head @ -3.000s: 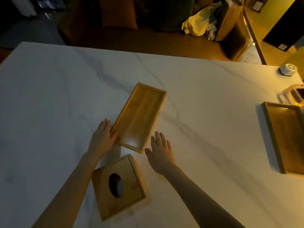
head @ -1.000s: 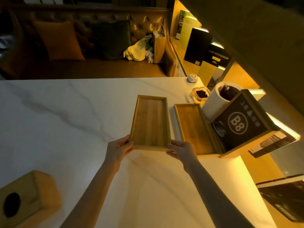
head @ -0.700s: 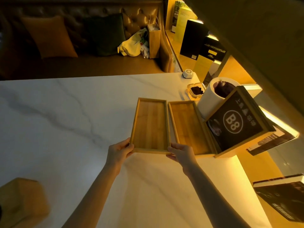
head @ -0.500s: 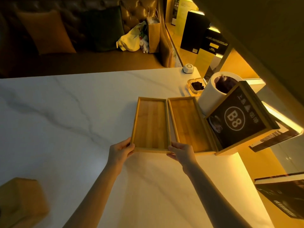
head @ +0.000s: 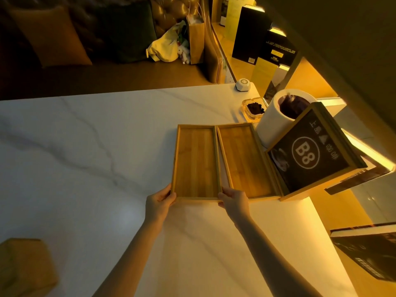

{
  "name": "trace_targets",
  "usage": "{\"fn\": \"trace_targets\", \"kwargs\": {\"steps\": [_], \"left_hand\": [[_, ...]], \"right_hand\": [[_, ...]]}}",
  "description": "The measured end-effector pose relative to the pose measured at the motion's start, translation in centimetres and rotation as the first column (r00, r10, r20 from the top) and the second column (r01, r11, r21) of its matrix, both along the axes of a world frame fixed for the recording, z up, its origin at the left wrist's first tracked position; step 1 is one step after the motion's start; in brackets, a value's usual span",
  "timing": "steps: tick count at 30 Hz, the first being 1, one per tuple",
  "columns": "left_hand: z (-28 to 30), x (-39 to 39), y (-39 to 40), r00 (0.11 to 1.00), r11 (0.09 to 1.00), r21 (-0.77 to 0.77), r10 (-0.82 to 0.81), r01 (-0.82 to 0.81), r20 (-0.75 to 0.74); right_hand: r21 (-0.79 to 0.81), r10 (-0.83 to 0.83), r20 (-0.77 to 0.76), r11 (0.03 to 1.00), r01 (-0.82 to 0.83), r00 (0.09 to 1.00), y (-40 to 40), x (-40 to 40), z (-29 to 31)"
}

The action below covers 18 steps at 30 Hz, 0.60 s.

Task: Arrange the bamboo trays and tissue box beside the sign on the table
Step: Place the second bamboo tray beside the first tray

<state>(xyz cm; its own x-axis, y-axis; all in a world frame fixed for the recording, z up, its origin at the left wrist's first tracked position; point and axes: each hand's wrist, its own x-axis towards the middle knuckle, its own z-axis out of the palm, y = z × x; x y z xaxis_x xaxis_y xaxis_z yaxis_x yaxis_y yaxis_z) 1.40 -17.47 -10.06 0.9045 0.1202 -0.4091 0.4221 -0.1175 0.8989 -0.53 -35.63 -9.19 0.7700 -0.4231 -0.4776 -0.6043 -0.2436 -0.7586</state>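
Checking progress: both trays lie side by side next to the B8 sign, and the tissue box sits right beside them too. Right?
Not quite. In the head view the tissue box sits far off at the table's near left corner. Both trays do lie side by side next to the B8 sign.

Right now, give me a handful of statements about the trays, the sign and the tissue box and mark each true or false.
1. Two bamboo trays lie side by side on the table. True: the left tray sits beside the right tray.
2. The left hand and right hand each have a grip on a near corner of the left tray. True.
3. The tissue box sits inside one of the trays. False: it stands apart at the near left of the table.
4. The sign reads A5. False: it reads B8.
5. The right tray lies next to the sign. True.
6. The trays hold cups. False: both are empty.
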Motion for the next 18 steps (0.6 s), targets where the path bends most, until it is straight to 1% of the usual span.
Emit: {"fn": "trace_targets", "kwargs": {"steps": [4,8,13,18], "left_hand": [[-0.8,0.0,-0.2,0.999,0.993,0.115,-0.027,0.024,0.018],[-1.3,-0.1,-0.4,0.999,0.977,0.21,-0.043,0.038,0.021],[-1.9,-0.3,-0.5,0.996,0.947,0.311,-0.089,0.076,0.027],[-2.3,-0.6,-0.6,0.994,0.93,0.354,-0.108,0.096,0.014]], "right_hand": [[-0.196,0.066,0.013,0.979,-0.062,0.998,0.4,0.0,-0.4],[-0.3,0.1,0.014,0.949,-0.091,0.995,0.7,-0.2,-0.5],[-0.33,0.107,0.035,0.94,-0.089,0.994,0.8,-0.7,-0.9],[-0.309,0.1,0.083,0.948,-0.07,0.991,0.9,-1.1,-1.4]]}}
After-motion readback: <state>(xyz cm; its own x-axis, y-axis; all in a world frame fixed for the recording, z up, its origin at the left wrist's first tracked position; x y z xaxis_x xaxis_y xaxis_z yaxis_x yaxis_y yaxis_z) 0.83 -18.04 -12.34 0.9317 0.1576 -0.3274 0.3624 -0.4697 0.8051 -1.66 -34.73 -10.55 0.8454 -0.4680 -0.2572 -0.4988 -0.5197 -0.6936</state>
